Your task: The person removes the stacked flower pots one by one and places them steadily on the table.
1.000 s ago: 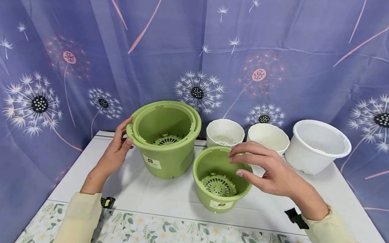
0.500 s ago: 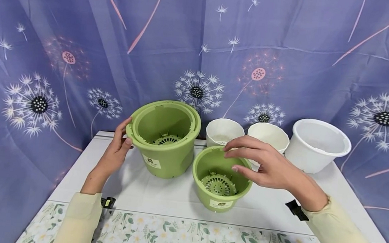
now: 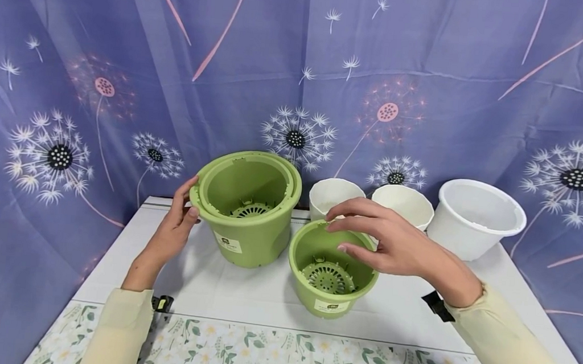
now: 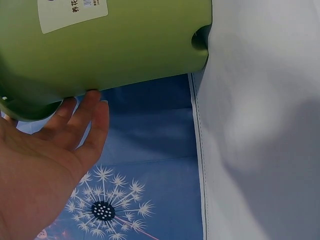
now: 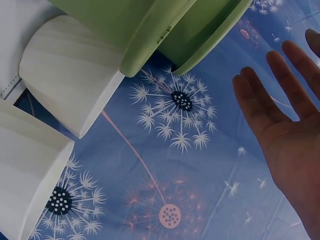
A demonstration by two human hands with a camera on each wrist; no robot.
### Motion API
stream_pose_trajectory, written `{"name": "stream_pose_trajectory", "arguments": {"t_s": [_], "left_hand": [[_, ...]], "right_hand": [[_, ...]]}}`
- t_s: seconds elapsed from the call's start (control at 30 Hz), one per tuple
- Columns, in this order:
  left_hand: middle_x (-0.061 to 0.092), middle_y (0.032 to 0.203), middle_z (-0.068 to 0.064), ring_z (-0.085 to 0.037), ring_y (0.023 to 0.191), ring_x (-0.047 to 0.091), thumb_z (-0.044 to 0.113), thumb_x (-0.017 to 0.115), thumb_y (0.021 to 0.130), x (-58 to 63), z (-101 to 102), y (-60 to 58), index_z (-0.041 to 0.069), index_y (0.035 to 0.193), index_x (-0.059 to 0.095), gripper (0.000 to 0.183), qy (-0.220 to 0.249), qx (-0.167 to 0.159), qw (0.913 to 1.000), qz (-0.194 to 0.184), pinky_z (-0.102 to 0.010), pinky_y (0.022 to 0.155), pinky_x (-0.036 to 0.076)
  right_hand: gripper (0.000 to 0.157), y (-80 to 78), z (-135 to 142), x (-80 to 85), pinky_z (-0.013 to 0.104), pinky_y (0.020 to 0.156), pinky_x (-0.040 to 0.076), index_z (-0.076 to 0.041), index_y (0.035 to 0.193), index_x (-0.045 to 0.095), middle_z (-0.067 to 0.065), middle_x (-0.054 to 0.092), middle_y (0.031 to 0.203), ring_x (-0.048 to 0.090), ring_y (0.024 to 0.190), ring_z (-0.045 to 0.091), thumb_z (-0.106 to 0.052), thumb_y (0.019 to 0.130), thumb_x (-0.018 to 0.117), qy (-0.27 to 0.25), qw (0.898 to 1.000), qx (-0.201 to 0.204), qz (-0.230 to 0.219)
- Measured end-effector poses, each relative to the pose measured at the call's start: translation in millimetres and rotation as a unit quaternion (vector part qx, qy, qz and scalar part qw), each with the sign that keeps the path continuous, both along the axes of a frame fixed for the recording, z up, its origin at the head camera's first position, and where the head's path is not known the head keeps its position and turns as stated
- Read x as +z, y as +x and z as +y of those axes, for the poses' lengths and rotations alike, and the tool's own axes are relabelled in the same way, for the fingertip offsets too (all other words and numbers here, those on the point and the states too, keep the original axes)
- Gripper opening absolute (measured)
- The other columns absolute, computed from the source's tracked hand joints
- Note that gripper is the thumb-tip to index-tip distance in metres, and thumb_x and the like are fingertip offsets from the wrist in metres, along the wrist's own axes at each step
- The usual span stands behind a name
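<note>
A large green flowerpot (image 3: pixel 250 247) stands on the table, with another green flowerpot (image 3: pixel 248 178) nested inside it. My left hand (image 3: pixel 172 227) rests against the left side of the big pot; in the left wrist view its fingertips touch the wall below the rim. A smaller green flowerpot (image 3: pixel 308 292) stands upright to the right, a slotted round base (image 3: pixel 327 277) visible inside. Over that pot's back right rim hovers my right hand (image 3: pixel 387 238), fingers spread and slightly bent, holding nothing. Contact between it and the rim cannot be made out.
Behind the small green pot stand two white faceted pots (image 3: pixel 336 190) (image 3: pixel 403 205), partly hidden by my right hand. A larger white round pot (image 3: pixel 465 230) is at the back right. The table has a white cloth (image 3: pixel 231 291) and a floral front strip (image 3: pixel 237 349). A purple dandelion curtain (image 3: pixel 261 42) hangs behind.
My right hand has shifted slightly left, further over the small green flowerpot. The left hand and all the pots have stayed in place.
</note>
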State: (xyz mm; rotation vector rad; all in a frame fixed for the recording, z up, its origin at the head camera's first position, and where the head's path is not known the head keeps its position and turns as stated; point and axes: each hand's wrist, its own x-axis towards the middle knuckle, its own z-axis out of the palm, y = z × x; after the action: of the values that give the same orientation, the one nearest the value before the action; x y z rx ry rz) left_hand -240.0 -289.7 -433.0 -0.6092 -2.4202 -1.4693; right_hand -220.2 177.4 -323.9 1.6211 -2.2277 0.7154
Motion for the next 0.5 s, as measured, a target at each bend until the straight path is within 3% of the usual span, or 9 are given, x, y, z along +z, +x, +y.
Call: {"name": "stream_pose_trajectory", "arguments": {"t_s": [0.5], "left_hand": [[0.035,0.162,-0.019,-0.015,0.117,0.054,0.024,0.036,0.117,-0.3,0,0.0,0.03,0.172,0.009,0.062,-0.005,-0.001,1.0,0.008,-0.024,0.092,0.046]], "right_hand": [[0.032,-7.1,-14,9.1,0.039,0.108,0.047,-0.021,0.129,0.075,0.0,0.063,0.142,0.057,0.132,0.018,-0.017,0.098,0.078,0.03,1.0,-0.001,-0.008]]}}
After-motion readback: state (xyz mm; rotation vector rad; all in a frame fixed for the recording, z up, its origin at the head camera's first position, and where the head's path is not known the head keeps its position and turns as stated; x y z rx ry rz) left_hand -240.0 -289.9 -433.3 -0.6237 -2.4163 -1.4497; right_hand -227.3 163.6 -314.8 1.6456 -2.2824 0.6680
